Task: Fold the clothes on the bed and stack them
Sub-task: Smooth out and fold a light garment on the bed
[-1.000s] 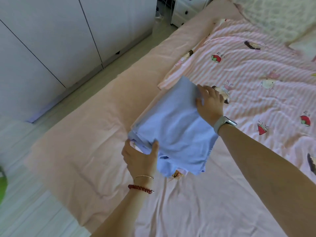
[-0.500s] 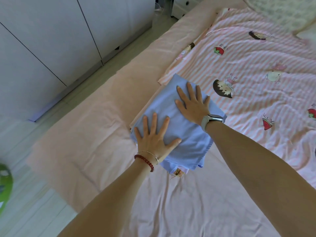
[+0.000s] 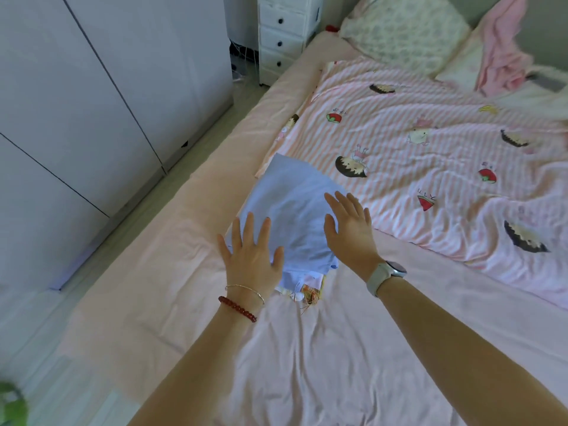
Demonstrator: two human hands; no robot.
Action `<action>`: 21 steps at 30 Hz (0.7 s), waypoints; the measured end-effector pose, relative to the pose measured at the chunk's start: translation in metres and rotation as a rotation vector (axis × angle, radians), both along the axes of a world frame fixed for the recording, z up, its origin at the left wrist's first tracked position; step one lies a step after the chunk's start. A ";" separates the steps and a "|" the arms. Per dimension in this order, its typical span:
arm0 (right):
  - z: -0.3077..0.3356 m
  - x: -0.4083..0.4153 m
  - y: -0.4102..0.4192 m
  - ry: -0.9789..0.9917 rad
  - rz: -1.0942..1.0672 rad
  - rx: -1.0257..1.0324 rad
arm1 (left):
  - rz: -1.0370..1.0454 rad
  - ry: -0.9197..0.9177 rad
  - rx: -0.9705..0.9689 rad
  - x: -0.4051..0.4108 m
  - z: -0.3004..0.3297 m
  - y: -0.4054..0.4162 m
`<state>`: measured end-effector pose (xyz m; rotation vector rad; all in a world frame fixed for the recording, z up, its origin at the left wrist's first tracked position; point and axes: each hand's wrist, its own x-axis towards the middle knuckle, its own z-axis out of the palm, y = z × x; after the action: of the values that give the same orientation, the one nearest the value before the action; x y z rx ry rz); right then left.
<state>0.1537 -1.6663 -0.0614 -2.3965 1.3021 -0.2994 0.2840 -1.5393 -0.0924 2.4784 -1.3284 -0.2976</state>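
Your left hand is spread flat, fingers straight and splayed, over the near left corner of the folded blue garment; whether the palm presses the cloth or hovers just above it, you cannot tell. Your right hand is likewise flat with straight fingers, at the garment's near right edge, holding nothing. A grey watch sits on your right wrist; a red bead bracelet and a thin bangle sit on your left.

The blue garment tops a small stack on the peach bed sheet. Under its near edge, between your two wrists, paler folded layers and a scrap of yellow patterned fabric stick out. Just beyond the garment and to its right lies the pink striped quilt with cartoon prints, its edge touching the garment's far corner. Far beyond the garment, at the head of the bed, you see a patterned pillow and a crumpled pink cloth. Left of the garment, across the floor strip, stand white wardrobe doors, with a white drawer unit farther off.

The garment's long axis runs from your hands away toward the quilt, leaning slightly left, its far corner pointing away from you.
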 end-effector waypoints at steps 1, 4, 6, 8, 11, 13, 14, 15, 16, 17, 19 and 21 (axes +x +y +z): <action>0.004 -0.016 0.017 -0.010 -0.046 -0.013 | -0.025 -0.001 -0.028 -0.008 0.006 0.012; 0.014 -0.069 0.077 -0.042 -0.233 -0.025 | -0.104 0.052 -0.059 -0.036 0.020 0.055; 0.017 -0.107 0.123 -0.074 -0.354 -0.026 | -0.155 0.050 -0.017 -0.052 0.024 0.087; 0.015 -0.145 0.172 -0.078 -0.442 -0.026 | -0.224 0.017 0.032 -0.067 0.024 0.120; 0.005 -0.201 0.250 -0.037 -0.576 -0.005 | -0.292 0.024 0.024 -0.089 0.019 0.171; -0.003 -0.235 0.305 -0.030 -0.690 0.012 | -0.330 0.045 0.064 -0.108 0.013 0.203; -0.007 -0.252 0.333 -0.030 -0.744 0.027 | -0.357 0.049 0.086 -0.119 0.009 0.218; -0.011 -0.267 0.359 -0.025 -0.793 0.052 | -0.389 0.047 0.108 -0.131 0.005 0.232; -0.015 -0.281 0.385 -0.007 -0.836 0.095 | -0.420 0.049 0.131 -0.143 0.003 0.247; -0.018 -0.295 0.410 0.010 -0.872 0.144 | -0.450 0.060 0.150 -0.156 0.002 0.263; -0.022 -0.321 0.450 0.033 -0.929 0.220 | -0.518 0.084 0.163 -0.183 0.000 0.287; -0.022 -0.344 0.482 0.040 -0.974 0.247 | -0.567 0.106 0.167 -0.208 0.000 0.305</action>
<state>-0.1905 -1.1839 -0.0837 -1.4190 2.2829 -0.3166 0.0755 -1.2340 -0.0922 2.1168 -2.0070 -0.6796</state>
